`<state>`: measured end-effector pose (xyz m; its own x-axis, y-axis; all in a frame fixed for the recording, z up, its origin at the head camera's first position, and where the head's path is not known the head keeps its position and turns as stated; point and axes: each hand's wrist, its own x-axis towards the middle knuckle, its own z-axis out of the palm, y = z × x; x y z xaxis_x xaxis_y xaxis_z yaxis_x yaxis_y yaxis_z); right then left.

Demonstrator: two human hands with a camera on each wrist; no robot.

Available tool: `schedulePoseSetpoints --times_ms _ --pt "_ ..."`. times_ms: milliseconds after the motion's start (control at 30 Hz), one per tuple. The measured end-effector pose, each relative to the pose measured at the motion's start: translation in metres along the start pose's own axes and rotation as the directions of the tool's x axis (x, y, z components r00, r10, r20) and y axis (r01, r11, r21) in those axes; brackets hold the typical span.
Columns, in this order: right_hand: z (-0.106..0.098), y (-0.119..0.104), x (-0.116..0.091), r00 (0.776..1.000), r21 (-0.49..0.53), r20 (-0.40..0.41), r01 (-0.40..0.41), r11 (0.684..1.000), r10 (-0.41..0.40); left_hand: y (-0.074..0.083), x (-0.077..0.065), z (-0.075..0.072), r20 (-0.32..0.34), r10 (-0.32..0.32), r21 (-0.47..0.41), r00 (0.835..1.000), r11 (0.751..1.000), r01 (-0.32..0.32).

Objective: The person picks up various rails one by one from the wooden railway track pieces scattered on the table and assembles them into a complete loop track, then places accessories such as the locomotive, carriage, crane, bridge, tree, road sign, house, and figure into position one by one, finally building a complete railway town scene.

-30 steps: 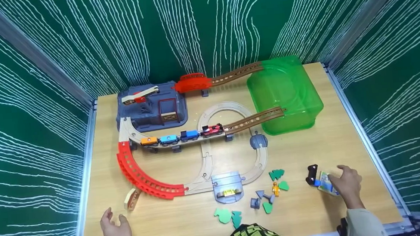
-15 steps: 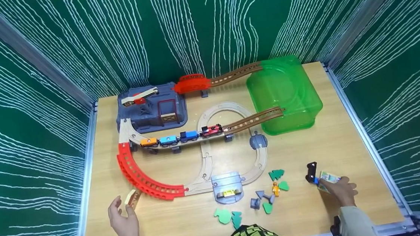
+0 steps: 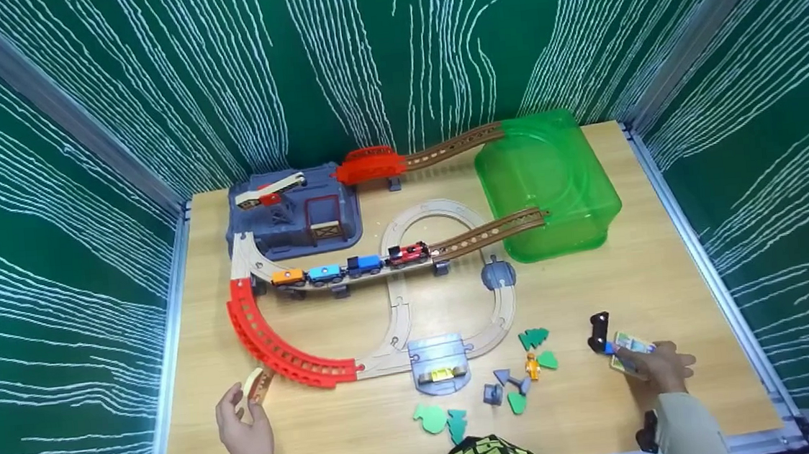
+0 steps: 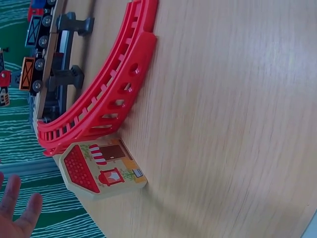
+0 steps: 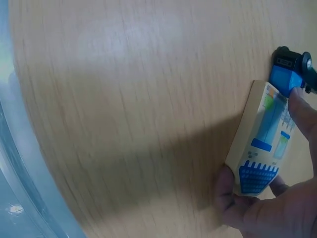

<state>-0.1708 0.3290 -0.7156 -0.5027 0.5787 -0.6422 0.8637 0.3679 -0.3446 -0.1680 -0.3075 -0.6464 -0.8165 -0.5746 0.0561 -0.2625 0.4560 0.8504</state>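
Note:
My right hand (image 3: 664,367) grips a wooden house block (image 5: 262,141) with a blue printed roof, thumb along one side and fingers at the roof end. Right beside the block lies a black and blue toy vehicle (image 5: 287,74), its wheels showing. On the left, my left hand (image 3: 246,438) is held with fingers apart, close to a second house block (image 4: 104,171) that has a red roof and a striped awning. That block stands against the curved red track (image 3: 277,349). In the left wrist view, a gap shows between the fingers (image 4: 30,210) and the block.
A train (image 3: 364,262) of several cars stands on the raised track. Behind are a grey crane base (image 3: 296,228) and a green translucent tub (image 3: 552,172). Green tree pieces (image 3: 430,418), an orange figure (image 3: 532,366) and small grey parts (image 3: 492,393) lie near the front.
My left hand has moved right and forward, up to the red-roofed house block. My right hand has come lower around the blue-roofed house block, which has shifted slightly.

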Motion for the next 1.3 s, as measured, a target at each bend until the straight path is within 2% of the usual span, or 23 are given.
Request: schedulePoseSetpoints --times_ms 167,233,367,500,567,600,667,733,800,867,900,967,1067,1133,1200,1300 --pt "0.013 0.019 0.03 0.999 0.017 -0.042 -0.018 1.0 0.018 0.0 0.0 0.001 0.002 -0.009 0.0 1.0 1.0 0.009" --pt "0.015 0.022 0.034 0.999 0.02 -0.043 -0.018 1.0 0.019 0.0 0.0 0.002 0.001 -0.012 0.001 1.0 1.0 0.012" --pt "0.008 0.016 0.019 1.0 0.067 -0.013 0.017 0.998 -0.016 0.001 0.001 0.003 0.009 -0.017 0.008 1.0 1.0 0.017" --pt "0.001 0.014 0.0 0.993 0.185 -0.021 0.12 0.975 -0.119 0.001 0.001 0.004 0.018 -0.012 -0.011 1.0 1.0 0.012" --pt "-0.002 0.017 -0.001 0.989 0.295 -0.017 0.144 0.944 -0.146 0.002 0.001 0.005 0.017 -0.003 -0.024 1.0 1.0 0.003" --pt "-0.004 0.02 0.001 0.99 0.372 -0.014 0.138 0.918 -0.144 0.002 0.001 0.006 0.018 0.002 -0.026 1.0 1.0 -0.002" --pt "-0.008 0.025 0.006 0.994 0.494 0.011 0.087 0.865 -0.106 0.003 0.001 0.008 0.018 0.014 -0.041 1.0 0.999 -0.013" --pt "-0.008 0.038 0.028 0.999 0.61 0.032 0.012 0.792 -0.039 0.005 0.0 0.013 0.024 0.04 -0.061 0.999 0.997 -0.039" --pt "-0.018 0.036 0.023 1.0 0.684 0.02 -0.012 0.729 -0.002 0.01 -0.002 0.019 0.035 0.076 -0.094 0.996 0.993 -0.073" --pt "-0.031 0.027 0.015 1.0 0.729 -0.013 0.003 0.684 0.009 0.012 -0.005 0.027 0.052 0.111 -0.118 0.992 0.988 -0.105" --pt "-0.038 0.021 0.01 1.0 0.738 -0.029 0.018 0.674 0.005 0.014 -0.007 0.032 0.067 0.124 -0.128 0.99 0.985 -0.114" --pt "-0.056 -0.003 -0.018 0.998 0.713 -0.065 0.066 0.698 -0.028 0.018 -0.01 0.042 0.115 0.126 -0.139 0.985 0.984 -0.11" --pt "-0.069 -0.029 -0.028 0.992 0.701 -0.092 0.126 0.702 -0.086 0.025 -0.014 0.058 0.2 0.125 -0.151 0.972 0.984 -0.096" --pt "-0.073 -0.048 -0.037 0.981 0.698 -0.127 0.195 0.689 -0.149 0.032 -0.017 0.07 0.256 0.142 -0.163 0.956 0.981 -0.102" --pt "-0.073 -0.068 -0.046 0.961 0.707 -0.174 0.273 0.653 -0.214 0.041 -0.02 0.083 0.311 0.173 -0.191 0.935 0.975 -0.117" --pt "-0.068 -0.095 -0.061 0.908 0.652 -0.257 0.417 0.633 -0.332 0.056 -0.025 0.1 0.4 0.228 -0.227 0.888 0.963 -0.145"
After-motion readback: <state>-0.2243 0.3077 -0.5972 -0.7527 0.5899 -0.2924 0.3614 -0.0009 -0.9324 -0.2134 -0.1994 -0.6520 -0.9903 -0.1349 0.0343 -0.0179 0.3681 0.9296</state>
